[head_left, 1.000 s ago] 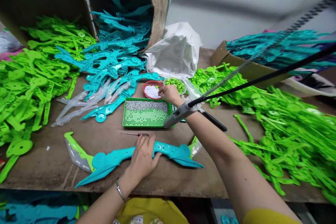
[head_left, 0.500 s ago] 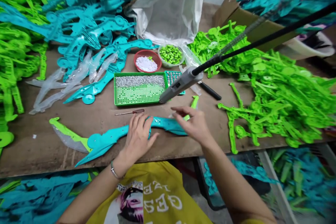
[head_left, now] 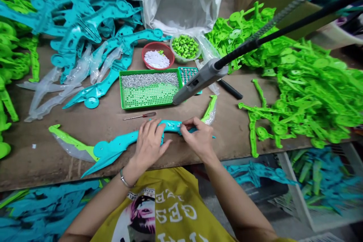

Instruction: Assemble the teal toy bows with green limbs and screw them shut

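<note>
A blue plastic toy bow (head_left: 117,143) lies across the table before me, with a green and clear curved limb (head_left: 76,146) at its left end and a similar limb (head_left: 210,110) at its right. My left hand (head_left: 149,141) rests flat over the bow's middle, thumb stretched out to the side. Just to its right, the thumb and fingertips of my right hand (head_left: 197,136) pinch together at the bow's upper face. A small whitish bit shows at those fingertips; its kind is too small to make out.
Behind the bow lie a screwdriver (head_left: 140,116) and a green tray (head_left: 121,94) of small metal screws. A grey electric screwdriver (head_left: 198,81) slants over the tray. Beyond stand a red basket (head_left: 145,47) of white pieces and a bowl of green pieces (head_left: 185,46). Green parts (head_left: 295,94) heap up at right.
My right hand has come down and left onto the bow's middle, its fingertips now closed there. My left hand stays on the bow. The view has shifted slightly.
</note>
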{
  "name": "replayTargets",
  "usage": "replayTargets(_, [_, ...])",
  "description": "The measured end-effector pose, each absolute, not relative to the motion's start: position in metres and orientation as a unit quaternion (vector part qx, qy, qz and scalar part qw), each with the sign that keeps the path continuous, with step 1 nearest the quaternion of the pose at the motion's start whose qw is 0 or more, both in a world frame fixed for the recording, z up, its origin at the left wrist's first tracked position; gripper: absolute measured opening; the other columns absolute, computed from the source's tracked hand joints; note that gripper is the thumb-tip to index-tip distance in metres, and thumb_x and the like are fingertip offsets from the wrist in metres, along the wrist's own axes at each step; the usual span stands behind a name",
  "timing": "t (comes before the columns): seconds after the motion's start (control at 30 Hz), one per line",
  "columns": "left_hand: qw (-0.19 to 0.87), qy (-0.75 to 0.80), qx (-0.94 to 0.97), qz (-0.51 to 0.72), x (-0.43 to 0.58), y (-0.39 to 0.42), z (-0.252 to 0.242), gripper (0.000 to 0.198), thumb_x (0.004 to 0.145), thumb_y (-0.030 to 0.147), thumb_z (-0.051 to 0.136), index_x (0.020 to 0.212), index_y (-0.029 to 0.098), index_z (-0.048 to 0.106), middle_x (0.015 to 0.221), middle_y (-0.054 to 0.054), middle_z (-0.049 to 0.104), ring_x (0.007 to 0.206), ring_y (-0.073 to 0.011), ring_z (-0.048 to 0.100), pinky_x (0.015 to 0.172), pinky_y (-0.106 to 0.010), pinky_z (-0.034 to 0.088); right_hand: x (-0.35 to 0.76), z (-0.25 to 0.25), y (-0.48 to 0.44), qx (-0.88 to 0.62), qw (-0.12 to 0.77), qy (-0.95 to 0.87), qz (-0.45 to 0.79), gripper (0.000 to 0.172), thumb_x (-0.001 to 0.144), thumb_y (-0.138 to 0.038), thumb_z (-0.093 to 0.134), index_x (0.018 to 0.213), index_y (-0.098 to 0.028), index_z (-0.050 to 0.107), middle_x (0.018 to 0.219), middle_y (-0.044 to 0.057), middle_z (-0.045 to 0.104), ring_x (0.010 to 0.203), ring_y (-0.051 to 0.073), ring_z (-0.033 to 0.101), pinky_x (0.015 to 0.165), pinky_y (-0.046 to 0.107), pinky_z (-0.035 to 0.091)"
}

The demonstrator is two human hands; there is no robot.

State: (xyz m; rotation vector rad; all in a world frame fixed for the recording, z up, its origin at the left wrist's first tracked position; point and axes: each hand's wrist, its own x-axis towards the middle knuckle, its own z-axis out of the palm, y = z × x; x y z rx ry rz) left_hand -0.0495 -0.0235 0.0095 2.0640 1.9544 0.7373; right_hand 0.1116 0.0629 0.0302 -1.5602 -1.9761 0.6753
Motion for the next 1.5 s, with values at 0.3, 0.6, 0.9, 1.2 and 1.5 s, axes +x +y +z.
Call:
replayTargets(0.3, [0.093, 0.659, 0.704, 0.25, -0.05, -0.023, 0.009, 0.042, 0.086, 0.033, 0.066, 0.123, 0.015, 0.054, 0.132, -0.016, 0.059, 0.122, -0.0317, 0.053, 0.102, -0.047, 0.044, 0.097, 0.027, 0.061, -0.584, 0.252, -0.74, 0.218, 0.005, 0.071, -0.023, 0.057, 0.066, -0.023, 0.059, 0.062, 0.001, 0.068, 0.059, 0.017, 0.063, 0.065, 0.031, 0.051])
replayTargets(0.6, [0.099, 0.655, 0.704, 0.255, -0.051, -0.023, 0.007, 0.043, 0.087, 0.034, 0.065, 0.124, 0.015, 0.054, 0.133, -0.016, 0.059, 0.122, -0.0317, 0.053, 0.101, -0.047, 0.044, 0.099, 0.027, 0.061, -0.599, 0.231, -0.743, 0.19, 0.004, 0.071, -0.023, 0.057, 0.067, -0.023, 0.058, 0.062, 0.002, 0.066, 0.06, 0.018, 0.063, 0.063, 0.03, 0.049])
replayTargets(0.9, [0.102, 0.651, 0.702, 0.27, -0.052, -0.022, 0.006, 0.044, 0.085, 0.033, 0.066, 0.124, 0.014, 0.054, 0.131, -0.017, 0.06, 0.122, -0.0322, 0.054, 0.102, -0.048, 0.045, 0.102, 0.024, 0.06, -0.543, 0.224, -0.792, 0.166, 0.009, 0.076, -0.019, 0.058, 0.068, -0.021, 0.062, 0.066, 0.003, 0.07, 0.063, 0.018, 0.064, 0.066, 0.031, 0.049])
replayTargets(1.2, [0.131, 0.654, 0.707, 0.234, -0.058, -0.026, 0.012, 0.089, 0.071, 0.044, 0.08, 0.143, 0.012, 0.037, 0.151, -0.025, 0.035, 0.14, -0.0407, 0.034, 0.111, -0.056, 0.037, 0.115, 0.028, 0.065, -0.528, 0.238, -0.783, 0.225, 0.011, 0.079, -0.022, 0.061, 0.076, -0.02, 0.072, 0.071, 0.003, 0.074, 0.063, 0.018, 0.067, 0.066, 0.031, 0.051])
replayTargets(1.5, [0.136, 0.702, 0.685, 0.14, -0.061, -0.024, 0.024, 0.099, 0.065, 0.033, 0.082, 0.147, 0.012, 0.03, 0.129, -0.022, 0.048, 0.116, -0.0398, 0.052, 0.091, -0.053, 0.05, 0.123, 0.027, 0.057, -0.475, 0.31, -0.799, 0.199, 0.011, 0.083, -0.026, 0.067, 0.091, -0.022, 0.073, 0.08, 0.003, 0.076, 0.072, 0.02, 0.07, 0.074, 0.035, 0.055])
